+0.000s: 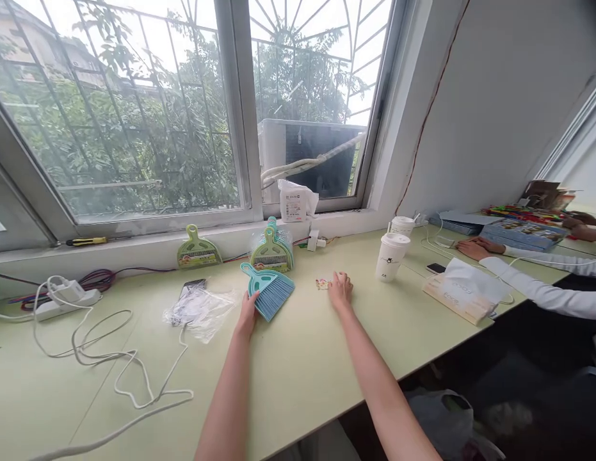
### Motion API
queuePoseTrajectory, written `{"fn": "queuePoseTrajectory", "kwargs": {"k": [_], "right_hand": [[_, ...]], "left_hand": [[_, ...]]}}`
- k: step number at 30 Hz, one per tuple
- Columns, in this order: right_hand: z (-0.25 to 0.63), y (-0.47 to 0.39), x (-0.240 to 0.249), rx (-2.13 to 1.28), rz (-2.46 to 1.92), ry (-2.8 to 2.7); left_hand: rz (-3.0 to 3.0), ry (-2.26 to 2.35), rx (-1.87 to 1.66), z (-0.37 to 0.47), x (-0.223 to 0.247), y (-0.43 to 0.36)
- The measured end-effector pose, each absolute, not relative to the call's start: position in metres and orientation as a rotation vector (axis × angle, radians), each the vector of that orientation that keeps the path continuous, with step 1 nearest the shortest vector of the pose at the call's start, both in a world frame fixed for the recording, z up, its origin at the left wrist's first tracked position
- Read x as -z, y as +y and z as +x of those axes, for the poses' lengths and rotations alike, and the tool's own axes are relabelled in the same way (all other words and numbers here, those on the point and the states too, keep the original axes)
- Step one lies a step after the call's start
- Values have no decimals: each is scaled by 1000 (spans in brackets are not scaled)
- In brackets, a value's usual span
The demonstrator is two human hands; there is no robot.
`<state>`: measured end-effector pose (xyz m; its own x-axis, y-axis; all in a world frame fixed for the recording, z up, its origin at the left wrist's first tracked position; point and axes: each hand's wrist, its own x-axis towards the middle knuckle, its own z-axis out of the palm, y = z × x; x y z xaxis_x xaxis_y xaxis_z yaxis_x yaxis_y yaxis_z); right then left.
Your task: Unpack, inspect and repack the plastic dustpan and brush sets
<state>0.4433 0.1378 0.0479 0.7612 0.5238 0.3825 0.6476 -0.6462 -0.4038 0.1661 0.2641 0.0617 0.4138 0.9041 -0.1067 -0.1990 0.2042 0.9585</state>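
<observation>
My left hand (248, 314) is closed on the edge of a teal mini dustpan with a blue-bristled brush (273, 294) set in it, held tilted just over the table. My right hand (340, 290) rests on the table with its fingers curled down, and whatever they may hold is hidden. Just left of its fingertips lies a small colourful printed label (322, 283). Behind, against the sill wall, stand a green dustpan set (198, 248) and a stack of similar dustpan sets (271, 248) in clear wrapping.
Clear plastic wrap (206, 310) partly covers a phone, left of the dustpan. White cables (129, 358) and a power strip (67, 299) occupy the left. Rightward stand white paper cups (392, 257) and a tissue pack (463, 291). Another person's hands (477, 248) rest farther right.
</observation>
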Motion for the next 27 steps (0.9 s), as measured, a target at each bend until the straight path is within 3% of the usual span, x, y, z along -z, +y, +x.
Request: {"fn": "queuePoseTrajectory", "kwargs": {"k": [13, 24, 27], "right_hand": [[398, 126, -54, -97, -2350, -1155], [357, 152, -66, -91, -1861, -917], [319, 166, -66, -36, -1764, -1135]], "left_hand": [[931, 745, -977, 162, -67, 254], [996, 657, -938, 159, -58, 251], [1031, 640, -876, 164, -60, 245]]}}
